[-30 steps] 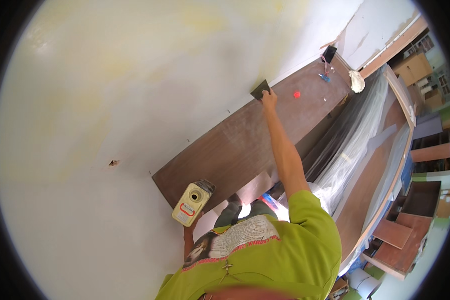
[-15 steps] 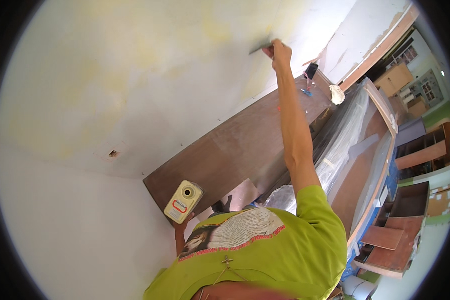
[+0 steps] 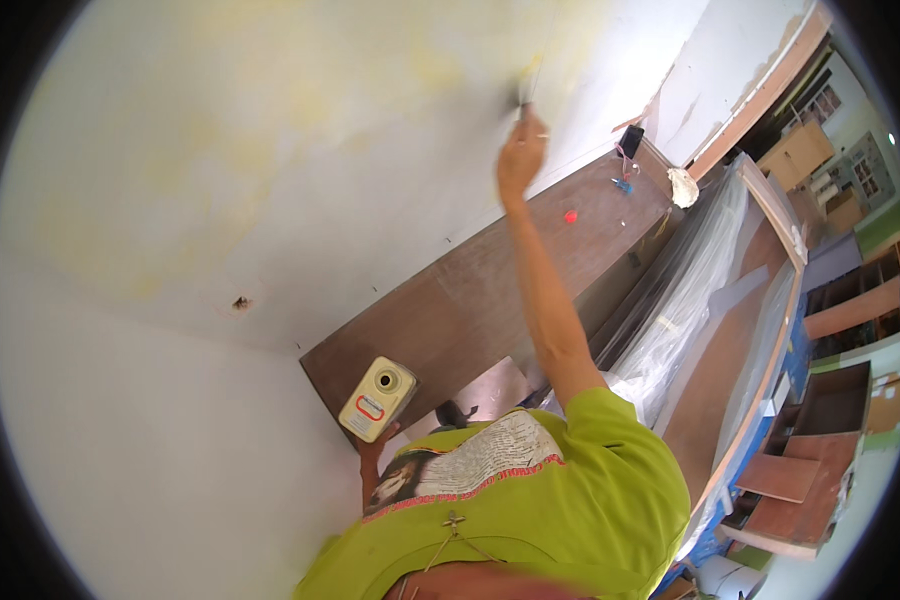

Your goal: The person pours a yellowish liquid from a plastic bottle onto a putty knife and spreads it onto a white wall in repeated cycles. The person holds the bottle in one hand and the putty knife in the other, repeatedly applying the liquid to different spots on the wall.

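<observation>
Blade (image 3: 525, 90), thin, dark and blurred, stands nearly edge-on before the pale, yellow-patched wall (image 3: 220, 160); whether it touches the surface I cannot tell. The right hand (image 3: 522, 155) closes its fingers round the near end of this tool, its arm stretched far out over the brown board (image 3: 450, 305). Of the 2 hands, the left hand (image 3: 381, 446) is the lower, touching the lower side of a cream can (image 3: 378, 400) with 1 round dark opening; the can hides most of that hand, so I cannot tell how its fingers are set. Along the board, beyond the right forearm, lie 1 red round piece (image 3: 570, 217), a small blue item (image 3: 623, 185) and a black flat object (image 3: 631, 140), with a crumpled whitish lump (image 3: 683, 187) at the far end. Clear plastic sheeting (image 3: 675, 320) hangs to the right of the board.
</observation>
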Demonstrator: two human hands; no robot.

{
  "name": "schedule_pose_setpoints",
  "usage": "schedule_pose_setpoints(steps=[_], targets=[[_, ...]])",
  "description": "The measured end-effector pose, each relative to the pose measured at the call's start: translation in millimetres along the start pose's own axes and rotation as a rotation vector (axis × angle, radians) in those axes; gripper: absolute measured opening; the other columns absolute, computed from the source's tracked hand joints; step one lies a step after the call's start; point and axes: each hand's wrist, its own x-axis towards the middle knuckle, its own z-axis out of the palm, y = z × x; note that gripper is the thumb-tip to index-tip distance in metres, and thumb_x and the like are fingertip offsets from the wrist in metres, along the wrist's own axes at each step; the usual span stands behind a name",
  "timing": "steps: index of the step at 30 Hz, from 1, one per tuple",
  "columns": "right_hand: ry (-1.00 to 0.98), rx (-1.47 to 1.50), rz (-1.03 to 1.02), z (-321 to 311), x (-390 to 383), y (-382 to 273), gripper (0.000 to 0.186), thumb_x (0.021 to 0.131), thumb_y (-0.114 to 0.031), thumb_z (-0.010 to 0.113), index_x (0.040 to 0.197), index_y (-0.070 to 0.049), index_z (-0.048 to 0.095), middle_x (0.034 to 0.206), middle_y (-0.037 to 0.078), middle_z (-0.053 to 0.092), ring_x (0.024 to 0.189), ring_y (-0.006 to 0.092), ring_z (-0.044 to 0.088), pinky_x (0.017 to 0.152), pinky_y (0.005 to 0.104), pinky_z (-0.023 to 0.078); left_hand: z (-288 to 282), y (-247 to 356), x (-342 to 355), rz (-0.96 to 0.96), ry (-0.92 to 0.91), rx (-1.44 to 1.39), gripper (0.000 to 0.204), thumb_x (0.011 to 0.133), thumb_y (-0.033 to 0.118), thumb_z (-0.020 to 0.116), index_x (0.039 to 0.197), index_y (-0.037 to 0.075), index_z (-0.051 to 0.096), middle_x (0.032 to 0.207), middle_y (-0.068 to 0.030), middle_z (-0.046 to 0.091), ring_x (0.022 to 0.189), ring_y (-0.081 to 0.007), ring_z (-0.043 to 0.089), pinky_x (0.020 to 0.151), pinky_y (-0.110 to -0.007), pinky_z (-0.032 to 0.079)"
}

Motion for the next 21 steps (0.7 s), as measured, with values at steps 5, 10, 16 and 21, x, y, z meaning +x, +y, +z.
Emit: schedule_pose_setpoints(steps=[5,10,16,21], targets=[[-0.080,-0.010,-0.064,22,-83,-33,0.042,0.097,-0.002,0.060,0.138,-0.007,0.063,0.120,0.016,0.068,0.108,0.0346,0.063,0.088,0.0422,0.053,-10,-4,8,0.133,-0.110,0.140,0.092,0.069,0.014,0.095,0.148,0.005,0.048,0.145,-0.0096,0.057,0.134,-0.0243,0.053,0.114,-0.040,0.041],[-0.163,-0.080,-0.066,-55,-20,15,0.036,0.097,0.000,0.061,0.132,-0.005,0.066,0.118,0.015,0.070,0.105,0.0326,0.065,0.088,0.0413,0.053,-17,7,-6,0.040,-0.129,0.050,0.087,0.073,0.018,0.092,0.147,0.006,0.050,0.145,-0.0106,0.057,0.133,-0.0252,0.054,0.114,-0.040,0.041],[-0.023,-0.133,-0.181,-21,95,10,0.046,0.090,0.006,0.057,0.131,-0.011,0.067,0.126,0.013,0.068,0.106,0.0346,0.065,0.089,0.0414,0.054,-15,26,0,0.012,-0.183,0.073,0.080,0.077,0.022,0.088,0.146,0.006,0.051,0.146,-0.0119,0.057,0.132,-0.0264,0.054,0.113,-0.041,0.042],[0.006,-0.027,-0.229,-2,6,1,0.044,0.090,0.004,0.062,0.132,-0.008,0.066,0.123,0.012,0.067,0.106,0.0330,0.064,0.087,0.0431,0.054,-14,28,-1,-0.002,-0.209,0.100,0.076,0.080,0.026,0.086,0.145,0.006,0.053,0.146,-0.0130,0.058,0.132,-0.0274,0.054,0.112,-0.041,0.042]])
